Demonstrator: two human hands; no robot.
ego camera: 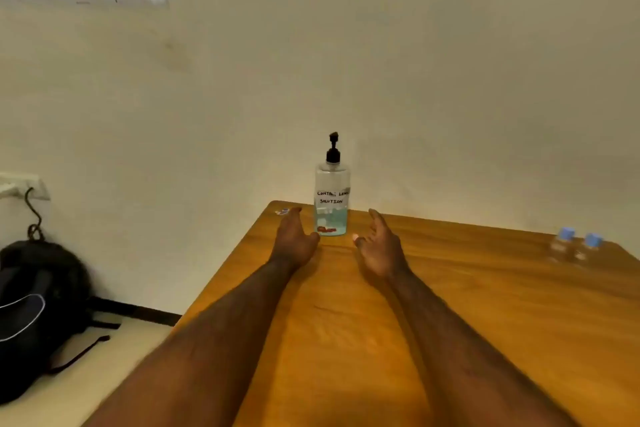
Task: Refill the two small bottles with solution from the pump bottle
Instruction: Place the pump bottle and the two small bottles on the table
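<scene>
A clear pump bottle [331, 198] with a black pump head and a handwritten label stands upright near the far edge of the wooden table [450, 305]; bluish liquid fills its lower part. My left hand [293, 240] lies just left of its base, fingers apart, holding nothing. Just right of the bottle my right hand [380, 243] is open too, palm turned inward. Neither hand touches the bottle. Two small clear bottles with blue caps [575, 248] stand side by side at the far right edge of the table.
A tiny white and red item [282, 211] lies at the table's far left corner. A black backpack [33, 312] sits on the floor to the left, below a wall socket with a cable [24, 189]. A pale wall rises right behind the table.
</scene>
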